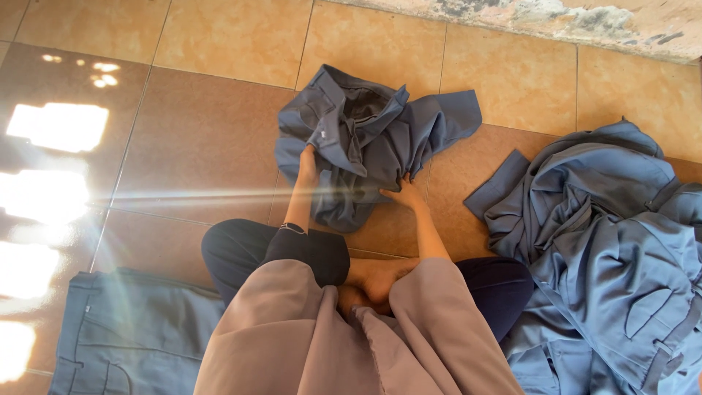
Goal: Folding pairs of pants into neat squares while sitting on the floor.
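A crumpled grey-blue shirt (pixel 365 139) lies on the tiled floor in front of me. My left hand (pixel 308 165) grips its left edge near a small white button. My right hand (pixel 404 194) holds the lower right part of the same shirt, fingers pressed into the cloth. Both forearms reach out from wide taupe sleeves (pixel 307 336). I sit cross-legged in dark trousers (pixel 248 252), and my bare feet (pixel 373 281) show between my knees.
A heap of several similar grey-blue garments (pixel 607 249) fills the right side. A folded grey-blue piece (pixel 131 333) lies flat at the lower left. Bright sun patches (pixel 51 153) glare on the glossy tan tiles (pixel 212 146) at left. A worn wall base (pixel 556 18) runs along the top.
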